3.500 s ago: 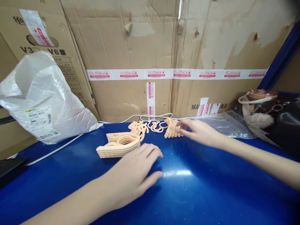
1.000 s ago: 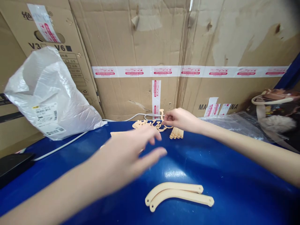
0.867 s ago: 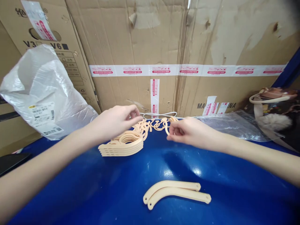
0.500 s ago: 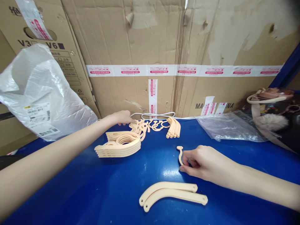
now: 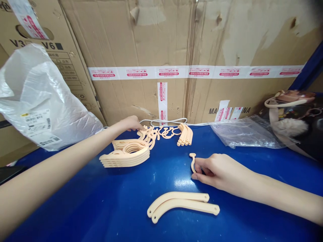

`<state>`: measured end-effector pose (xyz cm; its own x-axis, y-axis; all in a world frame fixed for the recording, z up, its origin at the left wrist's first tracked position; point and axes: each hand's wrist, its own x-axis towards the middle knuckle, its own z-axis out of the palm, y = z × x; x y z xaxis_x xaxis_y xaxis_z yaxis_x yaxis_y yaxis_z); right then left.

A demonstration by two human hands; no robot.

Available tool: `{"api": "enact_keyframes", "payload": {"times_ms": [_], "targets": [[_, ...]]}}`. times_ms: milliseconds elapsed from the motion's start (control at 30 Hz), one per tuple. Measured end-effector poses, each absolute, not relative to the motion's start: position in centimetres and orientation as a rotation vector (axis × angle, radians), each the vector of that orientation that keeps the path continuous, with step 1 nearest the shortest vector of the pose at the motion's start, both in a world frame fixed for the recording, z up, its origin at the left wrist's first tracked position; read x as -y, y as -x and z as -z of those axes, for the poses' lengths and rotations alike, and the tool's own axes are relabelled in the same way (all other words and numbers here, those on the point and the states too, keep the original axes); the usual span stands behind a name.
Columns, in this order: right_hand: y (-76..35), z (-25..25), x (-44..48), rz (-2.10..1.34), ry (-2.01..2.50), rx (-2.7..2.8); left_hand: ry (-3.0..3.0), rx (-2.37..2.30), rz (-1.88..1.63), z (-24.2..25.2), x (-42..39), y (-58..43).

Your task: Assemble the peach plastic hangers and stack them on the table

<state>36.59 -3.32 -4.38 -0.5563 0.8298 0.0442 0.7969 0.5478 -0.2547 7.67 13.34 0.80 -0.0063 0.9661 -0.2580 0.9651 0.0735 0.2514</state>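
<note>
My right hand (image 5: pixel 212 169) pinches a small curved peach plastic hanger hook (image 5: pixel 192 158) just above the blue table, its flat end pointing up. At the back, my left hand (image 5: pixel 132 123) is closed at the edge of a loose pile of peach plastic hooks and curved parts (image 5: pixel 151 135); what its fingertips grip is hidden. Below that pile lies a neat stack of folding hanger pieces (image 5: pixel 126 158). Two curved hanger arms (image 5: pixel 184 205) lie side by side near the front. More arms (image 5: pixel 185 135) form a bundle right of the pile.
Cardboard boxes (image 5: pixel 136 97) wall off the table's back edge. A white plastic bag (image 5: pixel 47 101) leans at the left. Clear film (image 5: pixel 247 132) and a dark bag with a fluffy pompom (image 5: pixel 290 127) occupy the right. A white cable (image 5: pixel 174 121) runs along the back.
The whole view has shifted slightly. My left fingers have drawn together at the edge of the hook pile. My right hand keeps the same hook in nearly the same place.
</note>
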Motion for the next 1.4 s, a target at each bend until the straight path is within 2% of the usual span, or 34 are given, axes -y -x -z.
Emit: {"api": "enact_keyframes", "payload": {"times_ms": [200,400,533,767,933,1067,1167,1400], "targets": [[-36.9,4.4,3.3,-0.281,1.36,2.631,-1.905,-1.854,-0.276,-1.3,-12.9,-8.2],[-36.7,4.4,3.5,-0.252,1.362,2.639,-2.052,-1.524,-0.632,-4.2,-9.1,-10.4],[-36.5,4.2,3.6,-0.305,1.379,2.62,-2.137,-1.331,-0.531,-4.4,-4.1,-13.0],[-37.0,3.7,3.1,-0.458,1.356,2.59,-2.248,-1.233,-0.244,1.2,-0.1,-14.6],[-37.3,3.2,2.3,-0.315,1.375,2.55,-2.417,-1.25,-0.33,2.6,0.5,-14.2],[-37.8,2.3,2.0,-0.353,1.349,2.558,-2.539,-1.35,-0.361,1.7,2.1,-13.7],[-38.2,2.1,1.9,-0.165,1.274,2.641,-2.64,-1.389,-0.273,1.4,3.4,-13.1],[-38.1,3.6,1.0,0.694,0.787,2.891,-2.855,-1.406,-0.138,3.5,4.9,-12.3]]}}
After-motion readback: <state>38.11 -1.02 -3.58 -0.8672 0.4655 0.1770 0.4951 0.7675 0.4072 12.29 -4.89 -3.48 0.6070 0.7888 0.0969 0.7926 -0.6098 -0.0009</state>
